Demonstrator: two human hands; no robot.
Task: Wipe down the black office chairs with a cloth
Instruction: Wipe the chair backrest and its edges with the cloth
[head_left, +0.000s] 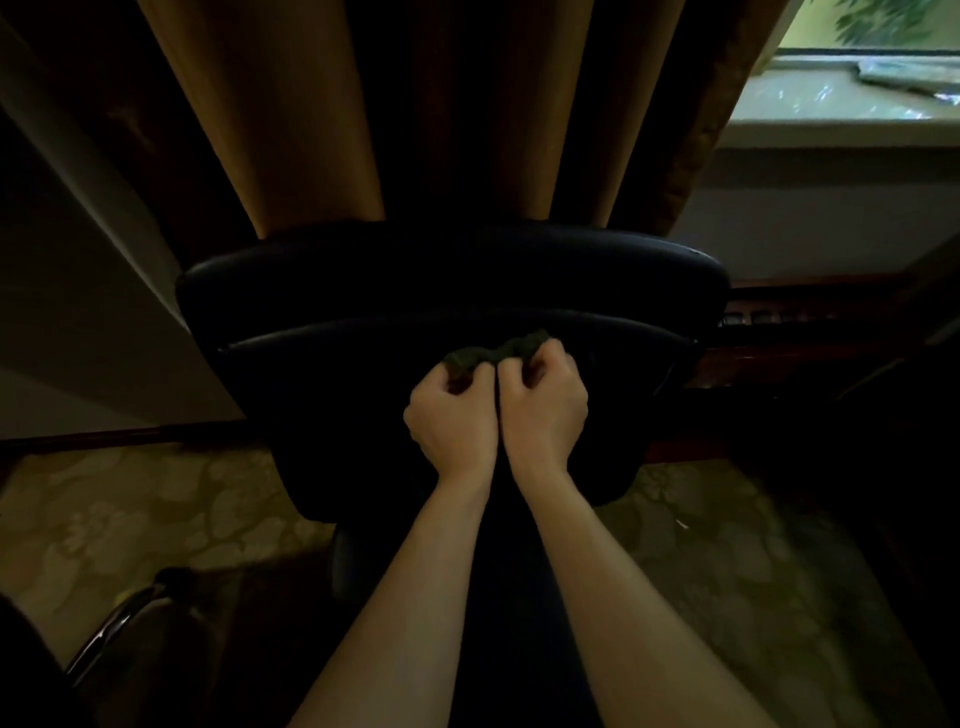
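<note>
Golden curtains hung behind the black padded leather office chair. Her left hand and right hand both clutched a bunched dark green cloth against the backrest's upper edge. Wiping seemed underway, much apparently left.

The room is dim. Tan curtains hang at the far middle. At far right a window lets in daylight over a pale sill. Patterned carpet covers the near floor, with dark wooden skirting at left.
</note>
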